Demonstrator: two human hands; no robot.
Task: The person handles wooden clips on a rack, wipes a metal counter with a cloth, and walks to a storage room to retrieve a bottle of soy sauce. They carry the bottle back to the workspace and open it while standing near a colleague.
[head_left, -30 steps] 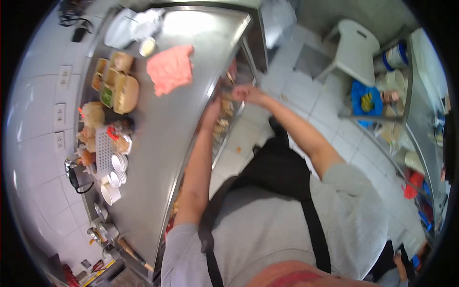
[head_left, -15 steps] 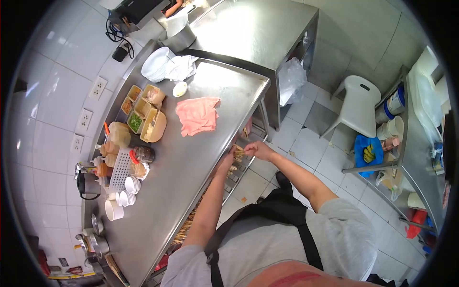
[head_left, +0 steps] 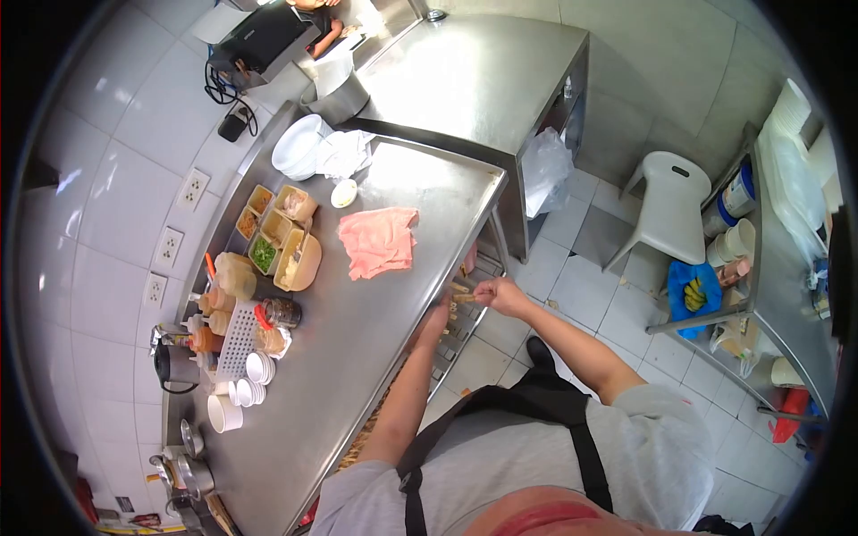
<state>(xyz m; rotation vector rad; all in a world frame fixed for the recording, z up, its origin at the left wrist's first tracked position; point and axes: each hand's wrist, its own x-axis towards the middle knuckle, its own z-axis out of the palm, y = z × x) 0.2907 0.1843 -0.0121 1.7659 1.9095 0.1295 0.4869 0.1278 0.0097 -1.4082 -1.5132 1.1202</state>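
My right hand [head_left: 504, 297] is just off the front edge of the steel table, its fingers pinched on one end of a small tan strip [head_left: 466, 297] whose kind I cannot make out. Opposite it, my left hand [head_left: 436, 317] is closed at the other end, close under the table edge, with its fingertips partly hidden. Below both hands, similar pale tan pieces [head_left: 453, 311] lie on a slatted lower rack [head_left: 444, 348]. A pink cloth [head_left: 379, 241] lies crumpled on the steel table [head_left: 331, 357] to the left.
Along the wall stand food tubs [head_left: 298, 262], sauce bottles [head_left: 206, 339], small white cups [head_left: 251, 390] and white bowls [head_left: 297, 147]. A white stool [head_left: 670, 210] and a loaded shelf [head_left: 751, 304] are at the right. Another person's arm [head_left: 329, 37] shows at the top.
The view has shifted slightly, so the table and its contents appear lower. My right hand has drawn a little away from my left, and more of the tan strip shows between them.
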